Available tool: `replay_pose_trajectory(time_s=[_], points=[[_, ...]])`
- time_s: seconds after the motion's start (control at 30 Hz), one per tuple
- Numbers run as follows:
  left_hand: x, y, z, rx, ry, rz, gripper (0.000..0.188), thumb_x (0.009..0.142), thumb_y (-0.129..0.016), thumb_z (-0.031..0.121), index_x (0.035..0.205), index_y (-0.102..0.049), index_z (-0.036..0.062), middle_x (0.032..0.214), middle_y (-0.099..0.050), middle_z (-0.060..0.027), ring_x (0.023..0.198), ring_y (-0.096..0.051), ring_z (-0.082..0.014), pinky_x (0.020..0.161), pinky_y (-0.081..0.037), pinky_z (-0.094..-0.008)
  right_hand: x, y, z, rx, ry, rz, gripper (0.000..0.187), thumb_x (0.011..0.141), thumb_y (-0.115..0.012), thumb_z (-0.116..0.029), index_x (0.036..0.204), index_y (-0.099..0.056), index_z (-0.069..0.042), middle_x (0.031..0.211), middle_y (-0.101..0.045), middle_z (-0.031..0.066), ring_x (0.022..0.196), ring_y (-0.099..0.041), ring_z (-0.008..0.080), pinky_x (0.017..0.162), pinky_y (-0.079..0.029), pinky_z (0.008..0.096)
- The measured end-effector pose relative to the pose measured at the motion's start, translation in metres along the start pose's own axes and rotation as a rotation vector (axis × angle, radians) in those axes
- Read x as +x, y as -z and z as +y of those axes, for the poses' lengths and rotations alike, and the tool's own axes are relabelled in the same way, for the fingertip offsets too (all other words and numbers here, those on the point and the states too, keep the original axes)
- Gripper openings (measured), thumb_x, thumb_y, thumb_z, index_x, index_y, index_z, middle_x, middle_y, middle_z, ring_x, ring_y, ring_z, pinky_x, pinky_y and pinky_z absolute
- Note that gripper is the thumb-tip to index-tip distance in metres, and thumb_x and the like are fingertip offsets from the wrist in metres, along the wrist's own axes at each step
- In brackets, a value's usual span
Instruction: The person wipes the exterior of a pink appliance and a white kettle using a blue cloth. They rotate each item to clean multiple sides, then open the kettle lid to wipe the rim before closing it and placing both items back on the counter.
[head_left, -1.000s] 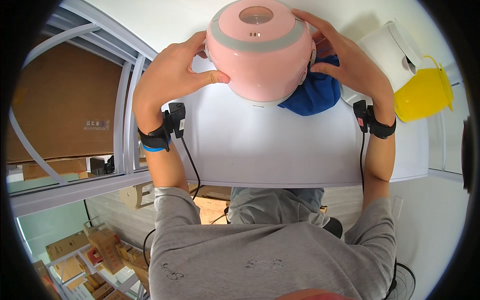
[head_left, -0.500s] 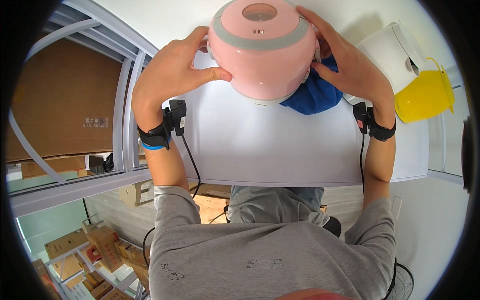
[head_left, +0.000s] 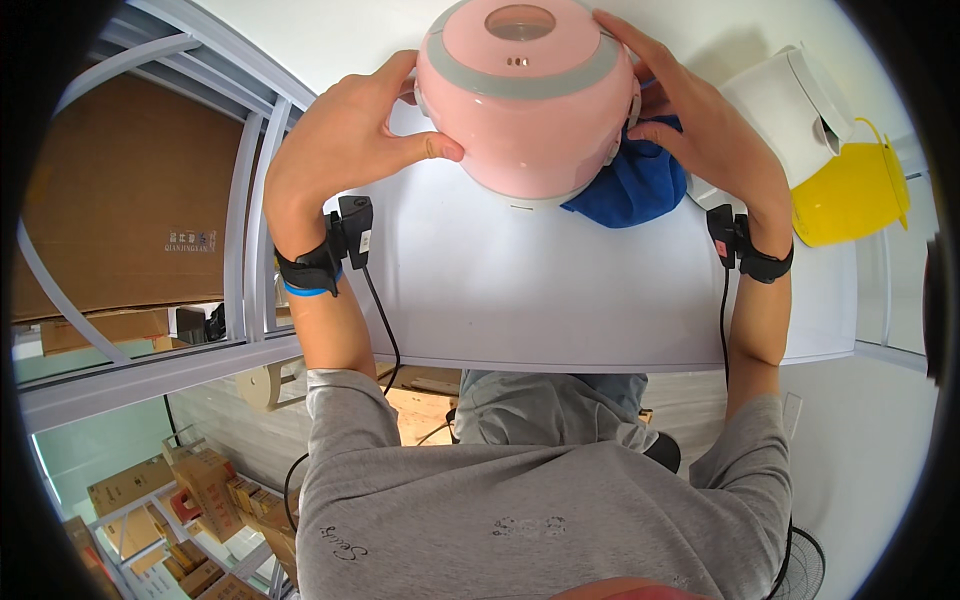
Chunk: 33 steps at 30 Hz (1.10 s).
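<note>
Centrally, one pink appliance (head_left: 530, 135), rounded, over white table (head_left: 540, 300), lies directly between left hand (head_left: 350, 145) and right hand (head_left: 705, 130), neither nearer; fingers of both clasp its opposite sides; blue cloth (head_left: 632, 190) rightward.

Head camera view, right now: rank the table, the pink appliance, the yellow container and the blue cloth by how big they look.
1. Table
2. Pink appliance
3. Yellow container and blue cloth: too alike to rank; the cloth is partly hidden.
</note>
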<state>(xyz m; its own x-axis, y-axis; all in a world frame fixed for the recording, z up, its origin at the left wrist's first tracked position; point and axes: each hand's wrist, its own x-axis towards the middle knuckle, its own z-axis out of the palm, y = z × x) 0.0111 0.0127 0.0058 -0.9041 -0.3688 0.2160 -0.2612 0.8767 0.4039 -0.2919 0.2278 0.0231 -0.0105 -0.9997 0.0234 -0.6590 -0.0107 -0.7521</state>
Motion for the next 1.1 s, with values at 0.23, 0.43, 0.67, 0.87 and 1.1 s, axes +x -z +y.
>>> replay_pose_trajectory(time_s=[0.23, 0.43, 0.67, 0.87, 1.1], points=[[0.004, 0.002, 0.006, 0.045, 0.019, -0.019, 0.085, 0.081, -0.099, 0.06, 0.135, -0.07, 0.0004, 0.105, -0.081, -0.014, 0.102, -0.073, -0.0347, 0.095, -0.06, -0.0464, 0.0, 0.003, 0.006, -0.101, 0.002, 0.058, 0.106, 0.089, -0.075, 0.014, 0.181, -0.029, -0.01, 0.132, -0.074, 0.0177, 0.106, -0.08, 0.028, 0.098, -0.065, 0.0374], [0.008, -0.003, -0.001, -0.029, -0.055, 0.028, 0.096, 0.076, -0.099, 0.065, 0.138, -0.071, -0.0017, 0.112, -0.084, -0.0216, 0.109, -0.08, -0.0422, 0.099, -0.062, -0.0476, 0.002, 0.003, 0.046, -0.073, 0.122, 0.095, 0.111, 0.084, -0.077, 0.016, 0.179, -0.038, -0.024, 0.128, -0.075, 0.0136, 0.107, -0.076, 0.0298, 0.099, -0.067, 0.041], [0.008, -0.004, -0.007, -0.003, -0.079, 0.029, 0.093, 0.081, -0.094, 0.072, 0.136, -0.071, 0.0001, 0.114, -0.085, -0.0167, 0.115, -0.08, -0.0386, 0.099, -0.062, -0.0469, 0.005, 0.003, 0.071, -0.142, 0.184, 0.133, 0.115, 0.08, -0.089, 0.007, 0.178, -0.04, -0.029, 0.138, -0.073, 0.0127, 0.119, -0.074, 0.0323, 0.106, -0.066, 0.0438], [0.005, -0.002, 0.021, 0.066, 0.122, 0.001, 0.095, 0.081, -0.093, 0.073, 0.136, -0.065, 0.0019, 0.12, -0.081, -0.0176, 0.113, -0.077, -0.0385, 0.098, -0.061, -0.0481, 0.0, 0.001, 0.014, -0.03, 0.076, 0.05, 0.112, 0.093, -0.082, 0.004, 0.184, -0.018, -0.009, 0.154, -0.064, 0.0231, 0.133, -0.07, 0.0344, 0.117, -0.057, 0.0424], [-0.002, -0.006, 0.01, 0.103, 0.1, 0.008, 0.101, 0.078, -0.092, 0.079, 0.137, -0.061, 0.0038, 0.111, -0.077, -0.016, 0.102, -0.073, -0.0344, 0.09, -0.06, -0.0472, 0.003, 0.001, 0.011, -0.036, 0.04, 0.007, 0.106, 0.097, -0.076, 0.001, 0.183, -0.014, -0.004, 0.166, -0.054, 0.027, 0.146, -0.061, 0.0374, 0.126, -0.049, 0.0439]])
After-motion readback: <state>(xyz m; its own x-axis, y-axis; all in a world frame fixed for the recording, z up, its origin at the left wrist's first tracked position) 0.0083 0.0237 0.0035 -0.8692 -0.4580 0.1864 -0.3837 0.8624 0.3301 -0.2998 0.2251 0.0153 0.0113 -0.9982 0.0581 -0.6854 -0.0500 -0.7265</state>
